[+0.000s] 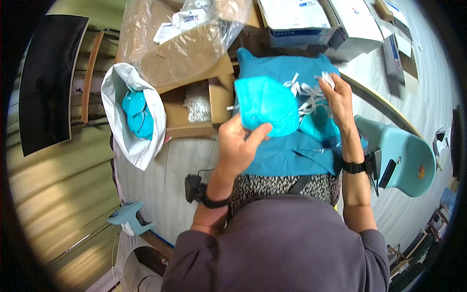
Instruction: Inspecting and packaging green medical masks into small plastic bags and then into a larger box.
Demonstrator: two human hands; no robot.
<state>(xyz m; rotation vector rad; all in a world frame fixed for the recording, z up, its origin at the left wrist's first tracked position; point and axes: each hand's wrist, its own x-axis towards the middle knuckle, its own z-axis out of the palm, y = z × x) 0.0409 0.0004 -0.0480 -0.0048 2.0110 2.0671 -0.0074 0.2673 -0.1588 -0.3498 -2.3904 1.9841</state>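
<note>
white boxes [311, 19]: cut off by top edge | lap under teal cloth [292, 155]: hidden, probably

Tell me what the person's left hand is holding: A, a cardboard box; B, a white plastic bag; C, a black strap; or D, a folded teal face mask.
D: the left hand grips a folded teal face mask at its lower edge, while the right hand pinches white ear loops.

teal mask [265, 104] | cupped, upright | white straps [306, 95] tangled (over teal cloth)
</note>
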